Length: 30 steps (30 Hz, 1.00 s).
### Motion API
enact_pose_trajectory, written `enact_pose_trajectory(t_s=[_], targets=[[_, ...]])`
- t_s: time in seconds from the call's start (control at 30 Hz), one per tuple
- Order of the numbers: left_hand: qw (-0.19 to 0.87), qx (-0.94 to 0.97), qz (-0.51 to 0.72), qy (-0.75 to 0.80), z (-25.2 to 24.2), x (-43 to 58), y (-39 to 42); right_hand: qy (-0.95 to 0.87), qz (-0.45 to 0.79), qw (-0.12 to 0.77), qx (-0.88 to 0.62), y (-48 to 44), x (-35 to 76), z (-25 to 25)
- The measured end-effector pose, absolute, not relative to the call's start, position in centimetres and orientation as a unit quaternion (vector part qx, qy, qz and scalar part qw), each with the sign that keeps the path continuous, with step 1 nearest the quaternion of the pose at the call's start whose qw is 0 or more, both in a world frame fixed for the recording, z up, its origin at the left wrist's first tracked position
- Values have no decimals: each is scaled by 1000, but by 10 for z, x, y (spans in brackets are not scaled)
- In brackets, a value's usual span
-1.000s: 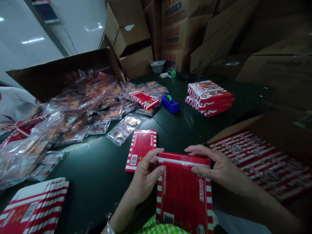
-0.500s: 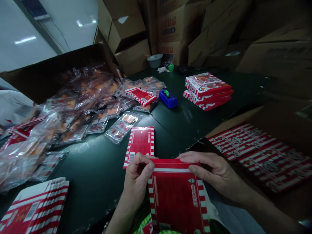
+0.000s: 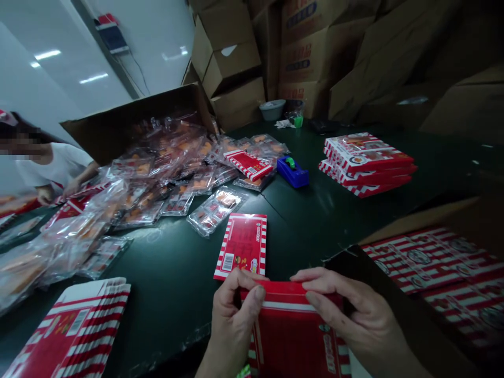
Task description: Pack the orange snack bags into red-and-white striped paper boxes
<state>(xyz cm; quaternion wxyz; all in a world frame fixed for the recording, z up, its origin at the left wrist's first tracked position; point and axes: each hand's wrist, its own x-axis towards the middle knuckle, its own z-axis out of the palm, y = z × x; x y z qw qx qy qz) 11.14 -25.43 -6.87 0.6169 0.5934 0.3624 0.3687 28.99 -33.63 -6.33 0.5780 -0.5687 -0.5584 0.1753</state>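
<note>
Left hand: the left hand (image 3: 232,326) was grasping the near edge of the carton, fingers curled over the red rim, at the bottom centre of the view.
Right hand: the right hand (image 3: 348,310) was grasping the same edge further along, its fingers stretched over the rim, apart from the left hand.
Held item: the red-and-white striped carton (image 3: 295,336) stood between both hands, tilted, its lower part running out of view below them.
Just beyond the left hand: a flat printed carton (image 3: 241,247) lay on the dark green worktable (image 3: 169,278), its near end almost touching the fingers.
Left of the left hand: a stack of flat striped cartons (image 3: 71,331) lay at the table's near edge.
Right of the right hand: an open cardboard box (image 3: 394,273) held more flat striped cartons (image 3: 437,268).
Ahead of the hands: clear plastic packets of orange food (image 3: 216,210) lay heaped across the table, spilling from a large cardboard tray (image 3: 129,123).
Further ahead: a blue tape dispenser (image 3: 292,172) sat beside the packets, and a stack of assembled cartons (image 3: 366,164) stood to its right.
Far left: a co-worker (image 3: 55,168) in a white top reached toward the packets, well apart from both hands.
Farthest: a grey bowl (image 3: 272,109) sat at the table's far end, before piled cardboard cartons (image 3: 307,63).
</note>
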Motion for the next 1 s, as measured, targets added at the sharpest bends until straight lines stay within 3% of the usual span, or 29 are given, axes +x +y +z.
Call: enact_pose_trajectory(t_s=[0.1,0.27,0.4,0.67,1.0], targets=[[594,618,379,350,-72,110,-251,-601,177,536,-566,-329,293,-61],[527,677,397,326,-73,116,-248,-756,34,410,-510,-311,305,-49],[535,685,388,307,-69,117,-248,-826,67,313,-464,-307,307,-42],[623,618,364,312,-78,109,-247,-825,150,323,-438,-300,312,-63],[772,486,322,255,-59,121,-241,-746,203,303,-557,-309,339,-32]])
